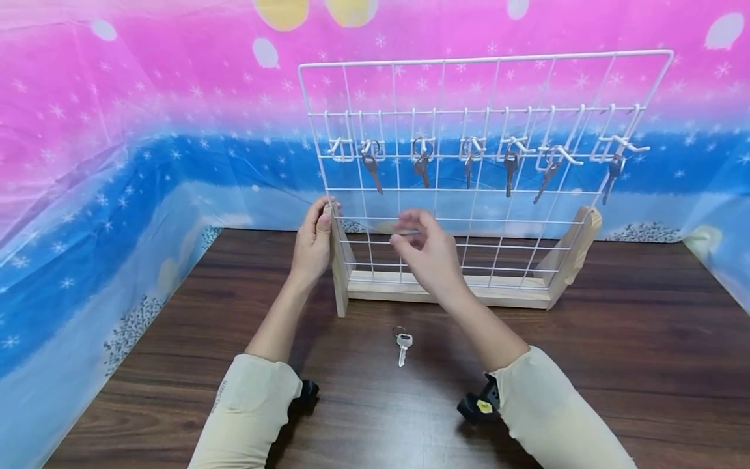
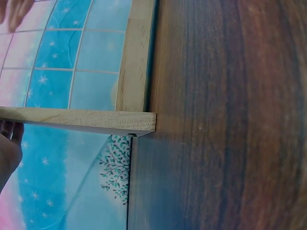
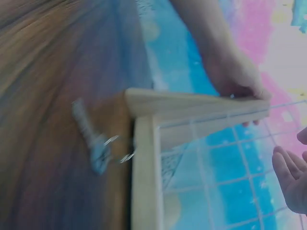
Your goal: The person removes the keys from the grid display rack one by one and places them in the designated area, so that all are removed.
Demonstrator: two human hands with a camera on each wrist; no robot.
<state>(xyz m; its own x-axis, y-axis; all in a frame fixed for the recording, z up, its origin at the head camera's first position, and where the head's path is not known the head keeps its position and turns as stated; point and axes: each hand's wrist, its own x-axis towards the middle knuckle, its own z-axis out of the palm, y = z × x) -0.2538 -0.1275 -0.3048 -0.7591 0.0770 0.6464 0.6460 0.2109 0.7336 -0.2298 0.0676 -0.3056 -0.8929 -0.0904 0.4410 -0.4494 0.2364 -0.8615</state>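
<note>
A white wire grid rack (image 1: 486, 60) stands on a wooden base (image 1: 404, 292) in the head view. My left hand (image 1: 312, 243) grips the top of its left wooden side support (image 1: 339, 277). In front of the lower grid is my right hand (image 1: 432, 255), its fingers loosely bent and nothing visible between them. A silver key (image 1: 403, 350) with a ring lies on the table before the base; the right wrist view shows the key (image 3: 99, 155) blurred. Several keys hang from hooks on the grid, one being a dark key (image 1: 511, 172). The leftmost hook (image 1: 341, 150) carries no key.
The dark wooden table (image 1: 656, 365) reaches back to a pink and blue snowflake cloth (image 1: 193, 156) behind and at the sides. On the rack's right stands another wooden side support (image 1: 577, 251). Black wrist devices show below both sleeves, such as the right one (image 1: 476, 407).
</note>
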